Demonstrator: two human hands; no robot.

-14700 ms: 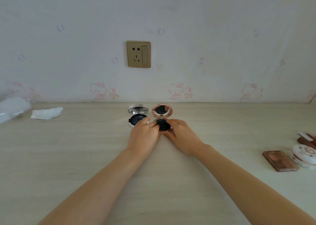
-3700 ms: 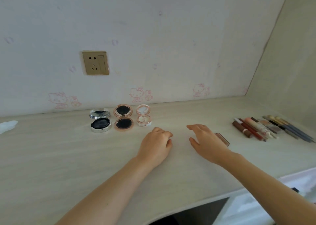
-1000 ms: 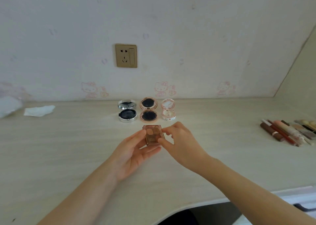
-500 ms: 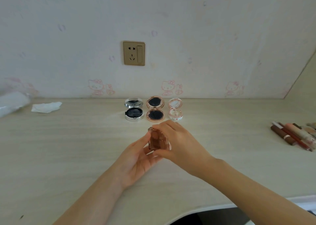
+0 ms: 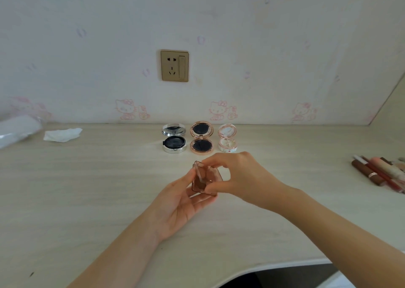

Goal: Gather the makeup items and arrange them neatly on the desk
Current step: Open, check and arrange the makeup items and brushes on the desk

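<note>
Head view: unlabelled brown palette point(image 5: 205, 179) pinched in right hand point(image 5: 241, 178), cradled by left hand point(image 5: 182, 202).

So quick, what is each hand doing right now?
Left hand: cradles the brown eyeshadow palette from below, thumb on its edge.
Right hand: pinches the same palette, apparently opening its lid.

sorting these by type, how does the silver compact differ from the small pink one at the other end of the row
The silver compact has a chrome rim and a dark insert; the pink compact is pale inside. The silver compact looks wider than the pink compact. Both are round, stand open and sit on the desk.
</note>
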